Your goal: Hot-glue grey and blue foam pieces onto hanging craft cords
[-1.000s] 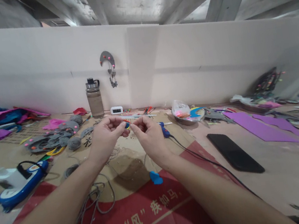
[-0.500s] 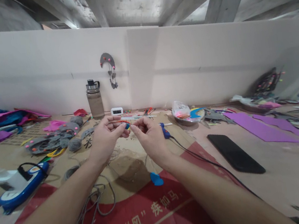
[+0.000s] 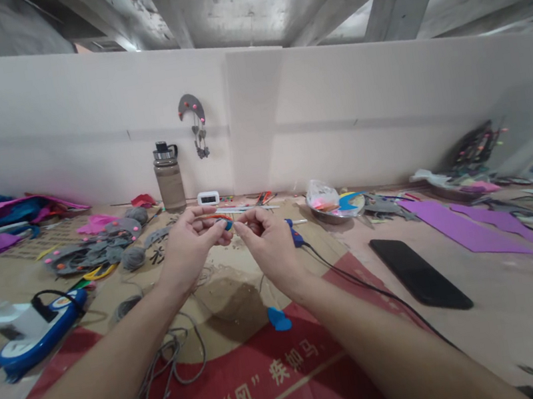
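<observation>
My left hand (image 3: 192,239) is closed in a pinch on a small blue piece (image 3: 229,224), with some orange showing at its upper edge. Fingers cover most of that piece, so its full shape is hidden. Close beside it, my right hand (image 3: 269,243) has thumb and fingertips pressed together; whatever they pinch is too small to make out. A thin grey yarn (image 3: 193,376) lies in loose loops below my left wrist. On the board under my hands rests a blue heart-like cut-out (image 3: 279,319). A blue corded tool (image 3: 296,235), partly hidden, lies just past my right hand.
A bottle (image 3: 169,178) and small white clock (image 3: 208,198) stand by the partition. Grey felt pieces (image 3: 87,251) and a power strip (image 3: 45,335) lie left. To the right are a bowl (image 3: 332,216), a black phone (image 3: 420,273) and purple sheets (image 3: 463,229).
Both hands stay almost in place. My right fingertips have shifted slightly to the right, and the blue piece in my left hand is turned a little.
</observation>
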Available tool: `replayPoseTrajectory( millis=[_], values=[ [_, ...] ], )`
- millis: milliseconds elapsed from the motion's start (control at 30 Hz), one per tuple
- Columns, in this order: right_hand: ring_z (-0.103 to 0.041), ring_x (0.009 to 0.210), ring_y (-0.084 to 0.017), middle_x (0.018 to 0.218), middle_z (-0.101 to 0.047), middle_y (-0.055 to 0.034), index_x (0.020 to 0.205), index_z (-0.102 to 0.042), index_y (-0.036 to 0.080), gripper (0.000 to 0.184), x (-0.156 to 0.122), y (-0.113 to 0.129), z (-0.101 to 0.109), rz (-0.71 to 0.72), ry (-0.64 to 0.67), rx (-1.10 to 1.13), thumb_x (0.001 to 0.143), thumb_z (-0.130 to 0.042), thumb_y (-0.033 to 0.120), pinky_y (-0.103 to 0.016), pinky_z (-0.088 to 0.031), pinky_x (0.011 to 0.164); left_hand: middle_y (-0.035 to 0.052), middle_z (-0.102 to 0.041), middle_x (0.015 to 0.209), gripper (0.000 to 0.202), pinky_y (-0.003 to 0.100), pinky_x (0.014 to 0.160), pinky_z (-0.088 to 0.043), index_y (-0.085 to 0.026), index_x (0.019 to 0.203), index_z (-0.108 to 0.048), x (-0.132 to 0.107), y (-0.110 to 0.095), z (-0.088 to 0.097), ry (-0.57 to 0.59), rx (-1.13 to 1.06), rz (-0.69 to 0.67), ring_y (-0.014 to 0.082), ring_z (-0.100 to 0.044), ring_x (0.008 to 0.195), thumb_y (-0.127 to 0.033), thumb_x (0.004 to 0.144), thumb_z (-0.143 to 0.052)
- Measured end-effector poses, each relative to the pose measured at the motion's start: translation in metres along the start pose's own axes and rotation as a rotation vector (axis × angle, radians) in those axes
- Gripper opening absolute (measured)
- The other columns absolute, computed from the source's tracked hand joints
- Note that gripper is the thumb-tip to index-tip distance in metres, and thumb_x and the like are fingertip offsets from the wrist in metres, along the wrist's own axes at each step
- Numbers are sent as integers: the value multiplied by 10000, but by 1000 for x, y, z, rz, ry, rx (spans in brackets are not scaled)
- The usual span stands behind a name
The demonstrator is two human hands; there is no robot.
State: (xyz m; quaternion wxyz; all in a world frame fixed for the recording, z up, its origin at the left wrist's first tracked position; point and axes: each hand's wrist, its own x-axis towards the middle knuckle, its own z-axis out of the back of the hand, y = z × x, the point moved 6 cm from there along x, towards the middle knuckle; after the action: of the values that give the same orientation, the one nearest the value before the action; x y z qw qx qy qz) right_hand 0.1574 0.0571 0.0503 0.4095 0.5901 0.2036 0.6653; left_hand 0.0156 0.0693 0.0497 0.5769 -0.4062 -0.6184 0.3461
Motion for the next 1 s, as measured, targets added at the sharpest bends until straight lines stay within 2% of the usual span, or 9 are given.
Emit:
replayPoseTrajectory(
  millis=[267, 600, 767, 1000],
  values=[
    [-379, 523, -96, 580, -476, 43, 776, -608, 181, 167, 1, 1, 0, -54, 10, 71, 781, -541, 333, -223, -301, 511, 4, -641, 666, 380, 286, 590, -521, -145, 981, -515, -1, -1, -1, -5, 21, -4, 139, -627, 580, -269, 679, -708],
    [-286, 493, -82, 513, -344, 71, 706, -590, 168, 164, 3, -6, -3, -173, 3, 188, 712, -573, 331, -224, -215, 472, 15, -643, 697, 351, 282, 592, -524, -146, 981, -508, -1, -1, -1, 29, 39, -46, 136, -630, 588, -249, 701, -693],
    [-272, 496, -77, 509, -340, 78, 681, -562, 167, 126, 3, -8, -6, -230, 11, 295, 673, -571, 292, -218, -216, 478, 18, -649, 716, 338, 277, 598, -521, -147, 980, -506, -2, -3, -4, 43, 48, -62, 129, -630, 592, -244, 710, -685],
    [-294, 510, -78, 523, -391, 69, 674, -550, 166, 109, 3, -7, -4, -219, 22, 283, 683, -557, 275, -220, -235, 492, 13, -646, 686, 365, 279, 579, -509, -148, 985, -518, -1, -2, -4, 54, 48, -32, 137, -625, 577, -277, 696, -700]
  ],
)
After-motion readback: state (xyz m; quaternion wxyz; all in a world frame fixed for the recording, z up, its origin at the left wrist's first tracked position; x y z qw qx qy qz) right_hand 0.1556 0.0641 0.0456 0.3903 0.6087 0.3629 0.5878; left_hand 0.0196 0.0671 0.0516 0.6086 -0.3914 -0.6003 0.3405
